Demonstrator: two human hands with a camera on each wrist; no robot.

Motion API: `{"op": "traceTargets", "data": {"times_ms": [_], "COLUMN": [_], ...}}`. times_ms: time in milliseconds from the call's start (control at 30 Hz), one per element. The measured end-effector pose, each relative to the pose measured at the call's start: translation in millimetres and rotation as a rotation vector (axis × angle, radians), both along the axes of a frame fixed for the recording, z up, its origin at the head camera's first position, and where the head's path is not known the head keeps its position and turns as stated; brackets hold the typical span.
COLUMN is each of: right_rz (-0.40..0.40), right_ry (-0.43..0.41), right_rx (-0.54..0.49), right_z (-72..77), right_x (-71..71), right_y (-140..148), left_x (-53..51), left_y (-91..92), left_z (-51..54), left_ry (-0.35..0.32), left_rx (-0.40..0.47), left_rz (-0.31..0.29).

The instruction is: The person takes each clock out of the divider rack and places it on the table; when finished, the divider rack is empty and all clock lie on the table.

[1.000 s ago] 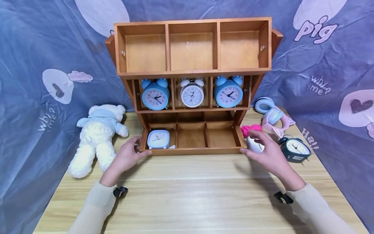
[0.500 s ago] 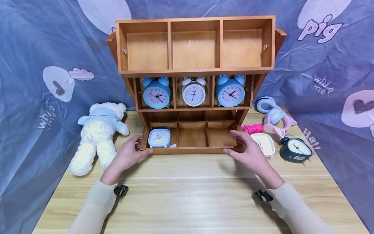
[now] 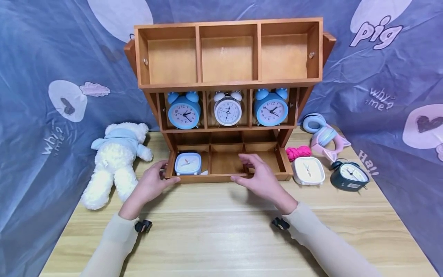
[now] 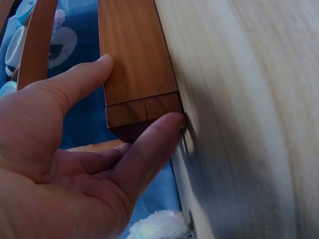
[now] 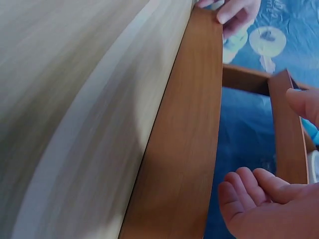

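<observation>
The left hand (image 3: 148, 187) grips the front left corner of the shelf (image 3: 227, 61), which stands toward the desk's (image 3: 214, 234) back edge. The right hand (image 3: 262, 181), thumb and fingers apart, holding nothing, hovers near the front edge's middle, no longer at the right corner, where the white clock (image 3: 313, 169) now shows fully

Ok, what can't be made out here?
Head: white label on the dark green round clock, print too small.
Head: face of the white plush bear, turned away.
Head: part of the brown wooden shelf, behind the right hand.
Left wrist: part of the left hand, cut off by the left edge.
</observation>
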State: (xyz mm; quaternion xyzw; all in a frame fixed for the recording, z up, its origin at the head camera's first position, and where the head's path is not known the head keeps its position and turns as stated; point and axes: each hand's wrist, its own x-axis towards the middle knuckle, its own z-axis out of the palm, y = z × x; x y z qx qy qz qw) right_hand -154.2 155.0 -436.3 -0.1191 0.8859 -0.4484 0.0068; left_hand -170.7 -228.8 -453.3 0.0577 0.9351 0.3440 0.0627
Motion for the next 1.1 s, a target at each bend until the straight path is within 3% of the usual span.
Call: {"op": "traceTargets", "data": {"times_ms": [333, 700, 1100], "right_rz": [0.053, 0.056, 0.002], "right_ry": [0.006, 0.005, -0.01], "right_rx": [0.016, 0.01, 0.058], "right_z": [4.5, 6.5, 1.6], "right_x": [-6.1, -16.4, -30.0], "right_y": [-49, -101, -153], "left_x": [2.1, 1.6, 0.5], "left_y": [-1.2, 0.2, -0.6], "left_z": [-0.3, -0.1, -0.5], "left_ry": [0.009, 0.01, 0.042], "left_rx": [-0.005, -0.016, -0.009], "left_rz": [0.004, 0.002, -0.012]}}
